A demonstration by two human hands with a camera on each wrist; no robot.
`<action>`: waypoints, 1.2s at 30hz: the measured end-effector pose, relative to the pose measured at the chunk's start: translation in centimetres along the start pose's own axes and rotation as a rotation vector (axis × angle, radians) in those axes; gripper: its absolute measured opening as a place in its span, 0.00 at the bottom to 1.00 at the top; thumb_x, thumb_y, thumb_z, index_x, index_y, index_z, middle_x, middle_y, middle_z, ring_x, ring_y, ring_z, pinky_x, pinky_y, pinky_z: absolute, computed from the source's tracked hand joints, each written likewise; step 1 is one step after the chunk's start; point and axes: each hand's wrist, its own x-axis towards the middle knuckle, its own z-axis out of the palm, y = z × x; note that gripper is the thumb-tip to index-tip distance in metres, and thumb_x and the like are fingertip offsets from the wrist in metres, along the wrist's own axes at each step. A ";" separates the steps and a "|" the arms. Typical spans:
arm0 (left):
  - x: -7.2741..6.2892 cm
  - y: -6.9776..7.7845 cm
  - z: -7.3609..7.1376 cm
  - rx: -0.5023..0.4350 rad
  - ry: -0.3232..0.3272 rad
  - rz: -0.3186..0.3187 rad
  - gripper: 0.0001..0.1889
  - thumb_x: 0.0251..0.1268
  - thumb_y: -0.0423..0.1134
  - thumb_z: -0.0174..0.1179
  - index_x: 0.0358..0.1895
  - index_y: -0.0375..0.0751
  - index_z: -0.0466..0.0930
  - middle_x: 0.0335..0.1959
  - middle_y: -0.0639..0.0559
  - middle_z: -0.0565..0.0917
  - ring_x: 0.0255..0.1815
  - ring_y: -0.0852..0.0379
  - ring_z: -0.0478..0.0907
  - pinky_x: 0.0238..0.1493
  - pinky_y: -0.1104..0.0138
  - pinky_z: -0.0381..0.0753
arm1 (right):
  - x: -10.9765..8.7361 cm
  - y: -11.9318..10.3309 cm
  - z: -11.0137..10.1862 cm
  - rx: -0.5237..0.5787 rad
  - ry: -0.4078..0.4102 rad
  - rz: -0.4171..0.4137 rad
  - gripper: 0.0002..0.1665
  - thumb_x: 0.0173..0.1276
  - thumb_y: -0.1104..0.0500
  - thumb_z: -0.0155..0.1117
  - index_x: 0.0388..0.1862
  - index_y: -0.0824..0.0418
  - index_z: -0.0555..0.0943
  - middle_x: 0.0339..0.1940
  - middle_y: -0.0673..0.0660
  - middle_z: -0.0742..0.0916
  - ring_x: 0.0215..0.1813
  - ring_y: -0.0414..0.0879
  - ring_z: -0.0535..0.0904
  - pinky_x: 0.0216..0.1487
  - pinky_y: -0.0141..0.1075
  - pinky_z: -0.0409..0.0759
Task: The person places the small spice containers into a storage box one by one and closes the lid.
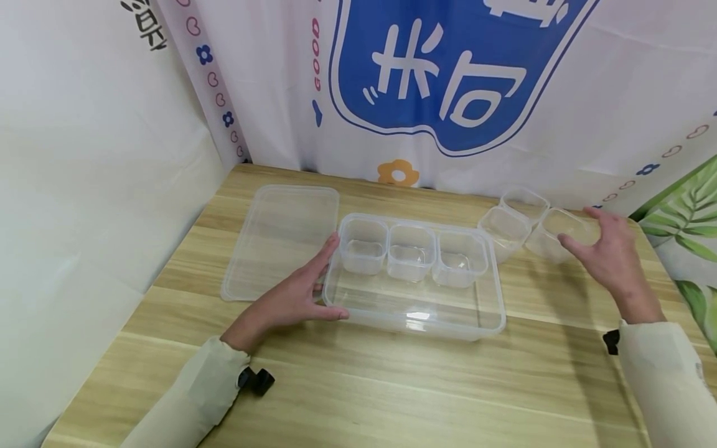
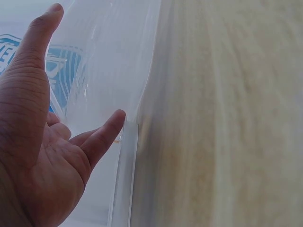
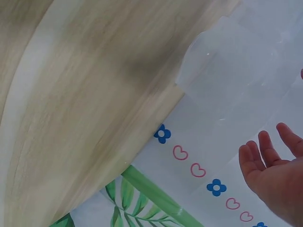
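Observation:
A large clear plastic container [image 1: 414,320] stands on the wooden table, with three small clear cups [image 1: 411,254] in a row along its far side. My left hand [image 1: 302,287] is at the container's left end, fingers extended along that side and thumb by the near left corner. In the left wrist view, the thumb stands well apart from the fingers of my left hand [image 2: 57,156]. On the right, my right hand [image 1: 610,255] reaches over a small clear cup [image 1: 554,239], thumb and fingers spread about it. Whether they touch it I cannot tell.
Two more small clear cups [image 1: 504,227] stand close together beside the container's far right corner. A flat clear lid [image 1: 280,242] lies left of the container. Behind the wooden table [image 1: 392,386] hangs a printed white cloth [image 1: 280,93].

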 end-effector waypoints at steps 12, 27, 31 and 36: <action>-0.2 0.0 0.0 0.020 -0.001 0.003 0.71 0.52 0.61 0.78 0.85 0.59 0.28 0.85 0.57 0.32 0.79 0.43 0.56 0.62 0.53 0.78 | 0.6 2.5 0.7 0.041 -0.114 0.055 0.58 0.75 0.45 0.64 0.80 0.78 0.43 0.74 0.87 0.54 0.74 0.82 0.46 0.69 0.74 0.49; -0.2 0.2 -0.2 0.063 -0.003 0.009 0.70 0.53 0.64 0.77 0.84 0.61 0.27 0.85 0.58 0.32 0.82 0.47 0.45 0.70 0.48 0.68 | 0.8 3.4 1.1 0.108 -0.175 0.119 0.60 0.76 0.44 0.63 0.80 0.78 0.39 0.73 0.88 0.52 0.71 0.85 0.52 0.67 0.75 0.53; -0.2 0.1 -0.2 0.069 -0.004 0.008 0.70 0.52 0.64 0.77 0.84 0.61 0.27 0.85 0.58 0.32 0.82 0.47 0.43 0.72 0.47 0.63 | 0.8 3.5 1.1 0.100 -0.184 0.117 0.59 0.76 0.43 0.62 0.79 0.80 0.41 0.72 0.88 0.56 0.68 0.85 0.56 0.63 0.76 0.59; -0.1 0.2 -0.2 0.081 -0.001 0.009 0.70 0.52 0.64 0.77 0.84 0.61 0.27 0.85 0.57 0.32 0.82 0.49 0.42 0.74 0.47 0.60 | 0.8 3.4 1.1 0.096 -0.192 0.129 0.58 0.76 0.42 0.62 0.79 0.81 0.43 0.72 0.86 0.58 0.68 0.84 0.57 0.61 0.75 0.62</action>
